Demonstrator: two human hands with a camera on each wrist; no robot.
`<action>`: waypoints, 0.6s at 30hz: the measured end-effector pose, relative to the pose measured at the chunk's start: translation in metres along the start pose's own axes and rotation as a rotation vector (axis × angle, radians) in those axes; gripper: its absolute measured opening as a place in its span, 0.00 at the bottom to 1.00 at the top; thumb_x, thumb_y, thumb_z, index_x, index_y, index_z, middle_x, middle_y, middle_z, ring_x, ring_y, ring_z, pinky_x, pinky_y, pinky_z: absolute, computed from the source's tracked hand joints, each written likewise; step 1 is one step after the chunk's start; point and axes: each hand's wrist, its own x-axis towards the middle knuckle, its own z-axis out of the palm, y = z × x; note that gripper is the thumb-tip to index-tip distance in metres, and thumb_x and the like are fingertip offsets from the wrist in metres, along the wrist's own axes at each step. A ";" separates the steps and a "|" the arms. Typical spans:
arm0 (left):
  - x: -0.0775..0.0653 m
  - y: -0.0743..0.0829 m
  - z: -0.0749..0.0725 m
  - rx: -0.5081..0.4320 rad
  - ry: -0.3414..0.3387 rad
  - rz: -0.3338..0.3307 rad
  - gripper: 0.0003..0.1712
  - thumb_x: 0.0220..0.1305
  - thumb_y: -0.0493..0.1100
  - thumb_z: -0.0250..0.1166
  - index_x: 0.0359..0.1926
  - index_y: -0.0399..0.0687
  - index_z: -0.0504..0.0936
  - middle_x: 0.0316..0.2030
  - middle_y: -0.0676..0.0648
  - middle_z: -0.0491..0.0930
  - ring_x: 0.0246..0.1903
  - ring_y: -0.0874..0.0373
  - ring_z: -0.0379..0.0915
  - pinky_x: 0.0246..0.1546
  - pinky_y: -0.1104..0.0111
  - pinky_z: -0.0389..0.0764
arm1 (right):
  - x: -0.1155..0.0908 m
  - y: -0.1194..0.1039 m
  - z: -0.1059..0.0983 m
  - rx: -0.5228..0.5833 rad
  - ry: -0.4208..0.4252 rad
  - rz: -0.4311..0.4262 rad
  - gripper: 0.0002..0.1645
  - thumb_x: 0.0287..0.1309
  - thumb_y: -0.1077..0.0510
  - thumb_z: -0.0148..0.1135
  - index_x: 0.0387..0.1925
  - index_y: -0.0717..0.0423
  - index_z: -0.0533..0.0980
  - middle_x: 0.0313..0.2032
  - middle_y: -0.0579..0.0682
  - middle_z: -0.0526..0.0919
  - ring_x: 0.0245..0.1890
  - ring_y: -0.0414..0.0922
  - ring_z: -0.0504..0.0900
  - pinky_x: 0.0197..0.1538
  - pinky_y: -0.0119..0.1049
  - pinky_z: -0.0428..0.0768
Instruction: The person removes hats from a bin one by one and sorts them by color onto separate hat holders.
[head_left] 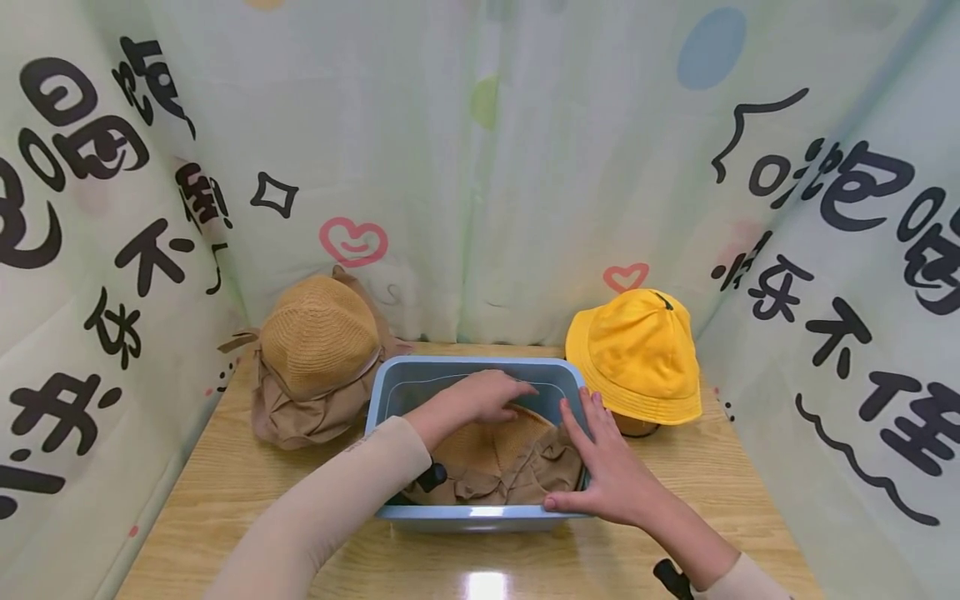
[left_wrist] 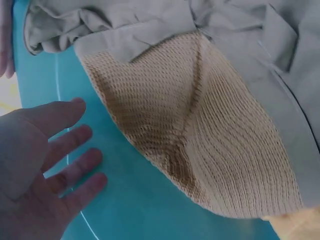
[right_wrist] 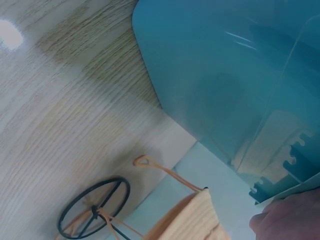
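Observation:
A blue plastic bin stands on the table with a sun hat lying in it. The hat has a tan knitted crown and a brownish fabric brim that is bunched toward the front of the bin. My left hand reaches inside over the far side of the crown. In the left wrist view its fingers are spread and slightly bent beside the crown, with a gap between. My right hand rests on the bin's front right corner, thumb on the front rim and fingers stretched along the right side.
A similar tan sun hat with a fabric brim sits left of the bin. To the right, a yellow bucket hat sits on a stand, whose black ring base shows in the right wrist view. A printed curtain surrounds the wooden table.

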 end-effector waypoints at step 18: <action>0.015 0.009 0.035 0.421 0.059 0.176 0.36 0.72 0.44 0.61 0.75 0.70 0.61 0.56 0.55 0.80 0.48 0.60 0.75 0.52 0.72 0.78 | -0.001 -0.002 -0.001 -0.003 0.006 -0.006 0.76 0.40 0.20 0.67 0.80 0.45 0.41 0.78 0.65 0.34 0.76 0.68 0.35 0.70 0.70 0.49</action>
